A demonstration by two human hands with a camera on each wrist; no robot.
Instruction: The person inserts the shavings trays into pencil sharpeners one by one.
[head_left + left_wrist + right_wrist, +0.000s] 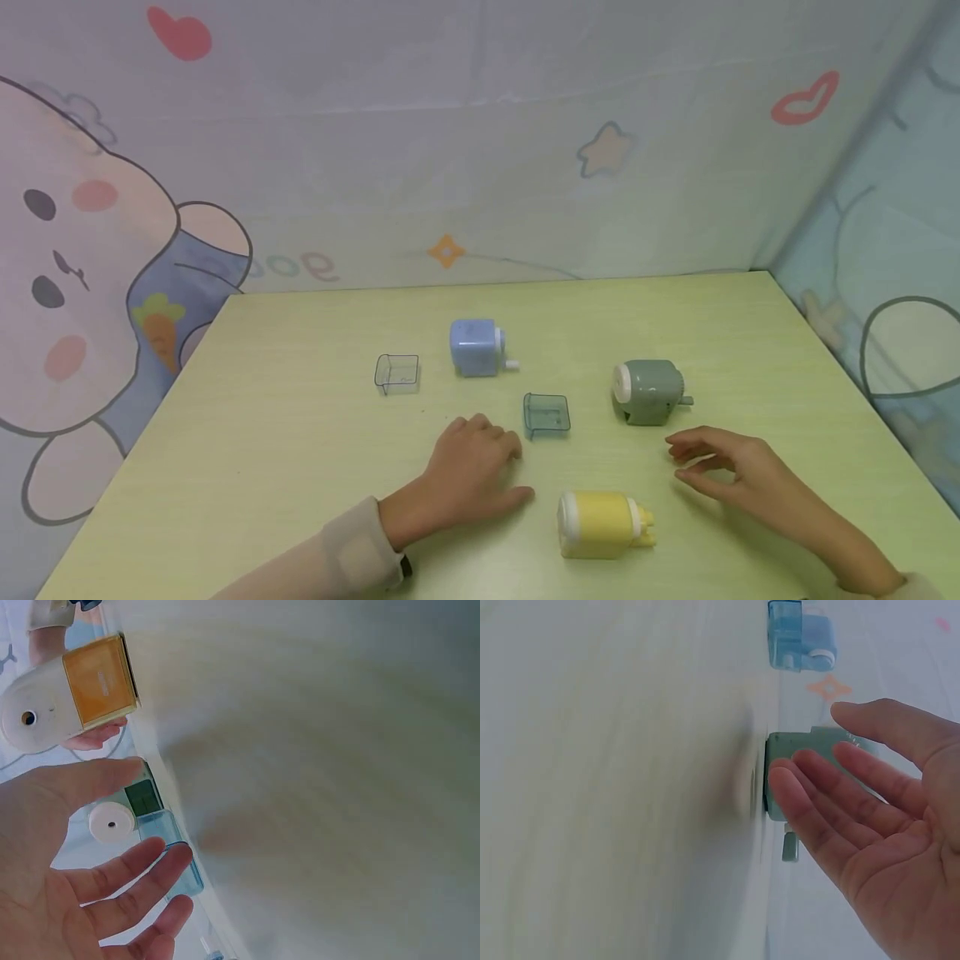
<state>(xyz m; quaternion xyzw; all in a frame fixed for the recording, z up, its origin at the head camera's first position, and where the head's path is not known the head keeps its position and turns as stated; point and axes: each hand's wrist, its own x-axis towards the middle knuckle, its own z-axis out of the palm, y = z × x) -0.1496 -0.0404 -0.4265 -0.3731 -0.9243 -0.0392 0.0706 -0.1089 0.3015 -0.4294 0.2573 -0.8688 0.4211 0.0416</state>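
My left hand (471, 477) is low over the table, fingers loosely bent and thumb held apart, with nothing in it. To its right stands a yellow crank pencil sharpener (600, 523), whose orange tinted shavings drawer (100, 681) shows in the left wrist view. A teal see-through drawer (547, 414) lies just beyond that hand. On the other side my right hand (738, 471) hovers with fingers half bent and holds nothing. Closest ahead of it sits a green pencil sharpener (651, 392), which the fingers partly cover in the right wrist view.
Farther back stands a blue pencil sharpener (474, 347), its crank pointing right. Left of it lies a clear see-through drawer (397, 372). The pale yellow table (285, 450) ends at a printed cloth backdrop (390, 167) at the rear; more cloth hangs on the right.
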